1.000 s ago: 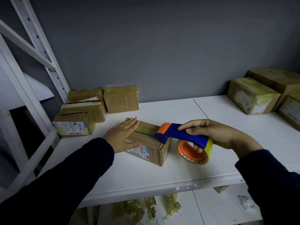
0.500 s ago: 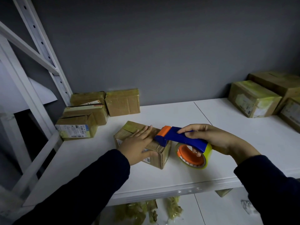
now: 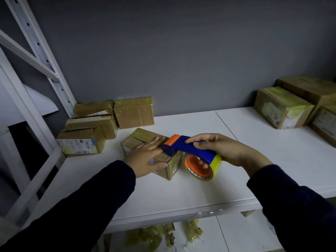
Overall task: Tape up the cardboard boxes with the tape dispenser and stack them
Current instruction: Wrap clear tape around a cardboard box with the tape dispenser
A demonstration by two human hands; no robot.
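left hand (image 3: 145, 159): flat, fingers straight, pressing box (image 3: 143, 136) top, now nearer the dispenser than a second ago | right hand (image 3: 221, 150): still grips blue tape dispenser (image 3: 189, 149), orange nose at box's right top edge | box: mid-shelf (image 3: 200, 190), unmoved

**Dim shelving bay, grey wall**

I see a plain grey wall (image 3: 181, 51) behind a white shelf (image 3: 181, 193), its board split by a seam (image 3: 225, 124) right of centre. At its left edge a perforated white upright (image 3: 42, 51) carries a diagonal brace (image 3: 27, 55). A lower shelf (image 3: 241, 233) shows beneath. Light is low
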